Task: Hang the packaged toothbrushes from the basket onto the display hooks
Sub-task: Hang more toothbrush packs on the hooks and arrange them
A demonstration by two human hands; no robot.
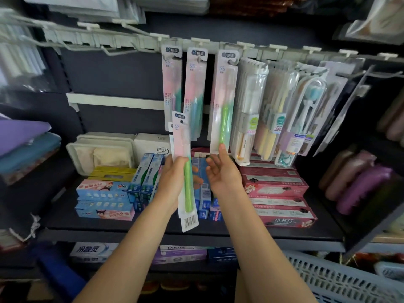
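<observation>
My left hand [175, 178] grips a long packaged toothbrush [184, 162] with a green handle, held upright below the hook rail. My right hand [220, 171] is open, one fingertip touching the bottom edge of a green-handled toothbrush pack [224, 101] that hangs on a display hook [231, 62]. Two more pink-and-blue packs [172, 84] [194, 90] hang on hooks to its left. The grey slotted basket [341, 278] sits at the lower right; its contents are hidden.
Clear-cased toothbrush packs [282, 112] crowd the hooks to the right. Bare hooks [105, 51] stick out on the rail's left. Toothpaste boxes [277, 193] and blue cartons [105, 200] fill the shelf below. Folded towels [26, 145] lie at the left.
</observation>
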